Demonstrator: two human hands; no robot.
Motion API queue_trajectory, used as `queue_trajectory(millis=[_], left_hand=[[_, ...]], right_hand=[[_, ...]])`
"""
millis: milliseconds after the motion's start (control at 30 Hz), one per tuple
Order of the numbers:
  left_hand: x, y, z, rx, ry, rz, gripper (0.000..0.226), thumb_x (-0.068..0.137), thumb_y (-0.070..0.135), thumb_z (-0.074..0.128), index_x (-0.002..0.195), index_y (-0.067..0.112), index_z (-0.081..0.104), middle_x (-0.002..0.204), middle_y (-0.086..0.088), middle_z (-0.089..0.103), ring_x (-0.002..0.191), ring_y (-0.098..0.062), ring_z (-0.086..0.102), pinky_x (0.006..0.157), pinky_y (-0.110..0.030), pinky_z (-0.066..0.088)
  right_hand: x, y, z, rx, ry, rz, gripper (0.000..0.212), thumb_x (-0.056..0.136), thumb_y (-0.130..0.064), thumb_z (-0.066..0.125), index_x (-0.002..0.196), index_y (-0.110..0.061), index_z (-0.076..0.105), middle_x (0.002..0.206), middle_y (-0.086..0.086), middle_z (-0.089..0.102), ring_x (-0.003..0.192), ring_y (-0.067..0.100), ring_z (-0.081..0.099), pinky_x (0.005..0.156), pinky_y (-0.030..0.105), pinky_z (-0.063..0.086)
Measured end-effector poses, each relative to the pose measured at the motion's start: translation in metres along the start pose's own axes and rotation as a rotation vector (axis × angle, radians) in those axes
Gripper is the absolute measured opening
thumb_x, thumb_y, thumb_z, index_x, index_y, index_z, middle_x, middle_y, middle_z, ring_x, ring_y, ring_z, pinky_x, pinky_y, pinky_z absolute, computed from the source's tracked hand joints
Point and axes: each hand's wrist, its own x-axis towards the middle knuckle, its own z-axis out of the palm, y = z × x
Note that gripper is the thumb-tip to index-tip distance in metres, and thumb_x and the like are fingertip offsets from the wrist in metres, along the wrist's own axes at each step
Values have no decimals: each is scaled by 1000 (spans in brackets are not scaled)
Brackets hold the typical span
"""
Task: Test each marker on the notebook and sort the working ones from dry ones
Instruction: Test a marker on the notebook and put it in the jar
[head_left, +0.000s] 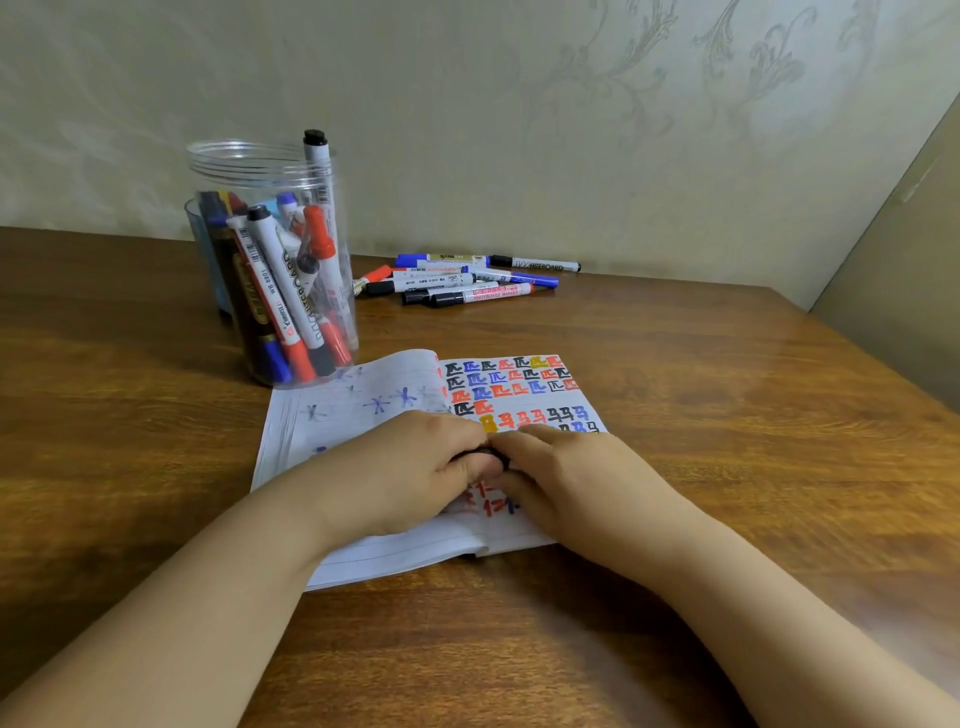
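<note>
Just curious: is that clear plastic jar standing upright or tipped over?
Upright: the clear plastic jar stands on the wooden table, open mouth up, markers inside.

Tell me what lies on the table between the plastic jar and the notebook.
Nothing: in the head view the jar stands right at the notebook's far-left corner.

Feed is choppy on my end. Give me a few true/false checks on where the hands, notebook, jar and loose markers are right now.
1. Both hands, left hand and right hand, meet over the open lined paper notebook. True.
2. The clear plastic jar lies tipped on its side. False: it stands upright, holding markers.
3. A group of loose whiteboard markers lies on the brown wooden table near the wall. True.
4. The notebook's right page is blank. False: it carries rows of black, blue, red and yellow marks.
5. The hands together hold a small dark marker part. True; most of it is hidden.
</note>
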Motion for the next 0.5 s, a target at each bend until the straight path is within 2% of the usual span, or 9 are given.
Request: queue_trajectory(millis=[100, 167, 233, 300, 367, 500], left_hand=[[-2, 3, -2, -31, 50, -50, 18, 94, 37, 41, 85, 27, 53, 84, 10, 56, 79, -6, 52, 69, -23, 40], [-5, 5, -3, -48, 113, -59, 18, 94, 37, 41, 101, 27, 55, 95, 13, 56, 88, -4, 52, 73, -17, 39], [-7, 7, -4, -58, 168, -48, 22, 91, 38, 47, 111, 29, 52, 102, 17, 52, 94, -2, 50, 77, -11, 38], [-6, 8, -2, -41, 192, -31, 21, 92, 35, 48, 111, 26, 53, 102, 16, 52, 92, -1, 48, 77, -8, 36], [-3, 7, 0, -27, 204, -34, 20, 94, 32, 44, 106, 22, 57, 101, 10, 57, 89, -2, 48, 74, -10, 35], [-1, 7, 3, -39, 235, -70, 21, 96, 31, 41, 101, 20, 58, 91, 10, 56, 83, -4, 48, 68, -9, 34]], right_hand=[[-2, 2, -8, 16, 14, 35, 35, 97, -38, 43, 129, -26, 50, 119, -5, 57, 108, 15, 53, 76, 23, 38], [-3, 3, -11, 33, 6, 73, 31, 98, -37, 42, 124, -24, 51, 117, -4, 59, 104, 16, 54, 74, 27, 41], [-3, 2, -11, 59, -16, 103, 29, 99, -37, 38, 121, -23, 50, 113, -3, 60, 97, 17, 56, 68, 27, 37], [-2, -1, -11, 69, -47, 110, 30, 100, -37, 34, 122, -22, 49, 116, -3, 59, 100, 17, 55, 69, 26, 36], [-2, -3, -10, 87, -30, 104, 32, 101, -35, 31, 126, -23, 47, 121, -4, 56, 106, 14, 52, 77, 24, 38], [1, -9, -1, 54, 44, 94, 28, 99, -31, 42, 123, -18, 48, 115, -1, 55, 105, 17, 51, 79, 22, 35]])
